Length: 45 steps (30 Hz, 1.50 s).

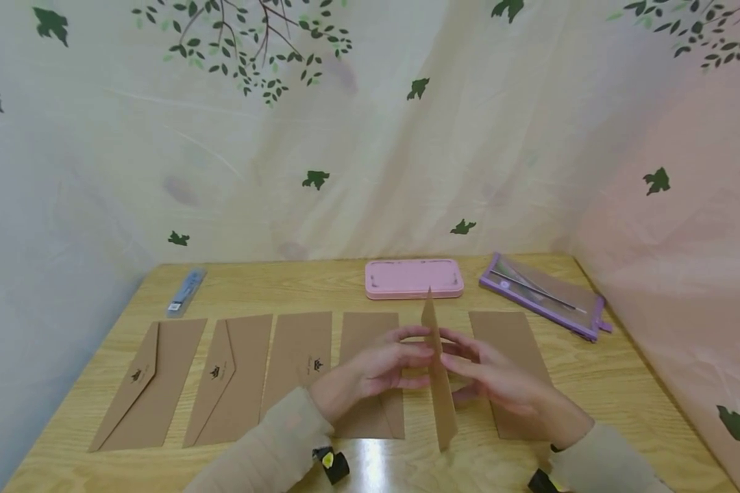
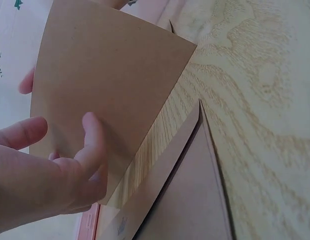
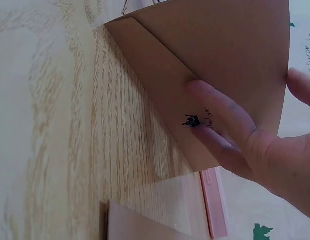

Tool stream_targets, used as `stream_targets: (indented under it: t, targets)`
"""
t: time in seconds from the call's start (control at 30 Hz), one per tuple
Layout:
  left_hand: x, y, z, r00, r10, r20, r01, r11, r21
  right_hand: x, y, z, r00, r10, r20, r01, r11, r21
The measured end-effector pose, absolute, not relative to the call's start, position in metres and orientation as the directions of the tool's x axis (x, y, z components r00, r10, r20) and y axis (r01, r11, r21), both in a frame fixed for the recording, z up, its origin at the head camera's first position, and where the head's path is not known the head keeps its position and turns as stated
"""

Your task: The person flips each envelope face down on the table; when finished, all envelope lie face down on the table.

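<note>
Between the two hands a brown paper envelope (image 1: 442, 404) stands on edge. My left hand (image 1: 373, 366) holds its plain face with bent fingers, thumb and fingertips against the paper in the left wrist view. From the other side my right hand (image 1: 506, 380) holds it, its fingers on the flap beside a small black crown print (image 3: 190, 120). Another envelope (image 1: 370, 332) lies partly under the left hand. To the right, one more envelope (image 1: 506, 335) lies flat behind the right hand, which hides part of it.
Further left lie an envelope with a crown print (image 1: 296, 349) and two flap-up envelopes (image 1: 247, 370), (image 1: 175, 370). At the back are a pink tin case (image 1: 414, 277), a purple-edged zip pouch (image 1: 545, 294) and a slim blue packet (image 1: 186, 292). Cloth walls (image 1: 370, 137) border the wooden table (image 1: 284, 287).
</note>
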<state>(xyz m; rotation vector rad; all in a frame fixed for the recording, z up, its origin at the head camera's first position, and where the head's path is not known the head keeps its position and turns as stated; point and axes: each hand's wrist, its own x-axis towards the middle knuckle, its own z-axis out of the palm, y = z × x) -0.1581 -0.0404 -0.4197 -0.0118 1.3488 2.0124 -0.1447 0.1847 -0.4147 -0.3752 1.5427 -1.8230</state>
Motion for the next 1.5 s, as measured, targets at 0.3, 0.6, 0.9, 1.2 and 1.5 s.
stream_targets:
  t: [0.3, 0.6, 0.9, 1.2, 1.5]
  targets:
    - [-0.157, -0.040, -0.422, -0.752, 0.534, -0.386, -0.561, -0.211, 0.801, -0.145, 0.183, -0.413, -0.715, -0.669, -0.203, 0.335, -0.073, -0.939]
    - [-0.157, -0.040, -0.422, -0.751, 0.541, -0.378, -0.558, -0.214, 0.802, -0.146, 0.184, -0.413, -0.724, -0.659, -0.204, 0.325, -0.065, -0.943]
    - [-0.156, -0.042, -0.424, -0.750, 0.537, -0.386, -0.552, -0.189, 0.812, -0.145, 0.188, -0.416, -0.750, -0.635, -0.184, 0.318, -0.102, -0.943]
    - [-0.157, -0.045, -0.428, -0.751, 0.532, -0.391, -0.553, -0.183, 0.813, -0.144, 0.195, -0.416, -0.791, -0.581, -0.192, 0.294, -0.085, -0.952]
    - [-0.157, -0.048, -0.430, -0.765, 0.507, -0.396, -0.540, -0.171, 0.824, -0.148, 0.205, -0.421, -0.794, -0.578, -0.188, 0.289, -0.087, -0.953]
